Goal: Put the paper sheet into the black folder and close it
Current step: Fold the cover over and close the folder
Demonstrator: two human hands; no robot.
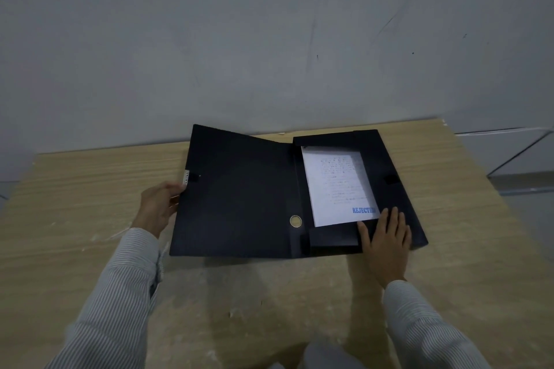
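Head view: the paper sheet (338,186) already lies in the tray of the black folder (239,204), just beyond the right hand (386,237), which rests flat and open on the tray. The left hand (159,207) pinches the raised cover's edge. Closing remains.

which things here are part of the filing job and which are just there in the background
Part of the job:
- black folder, open on the table
- paper sheet stamped REJECTED, lying in the folder's right half
- left hand gripping the cover's outer edge
- right hand flat on the folder's near right corner

Just there:
- wooden table
- grey wall
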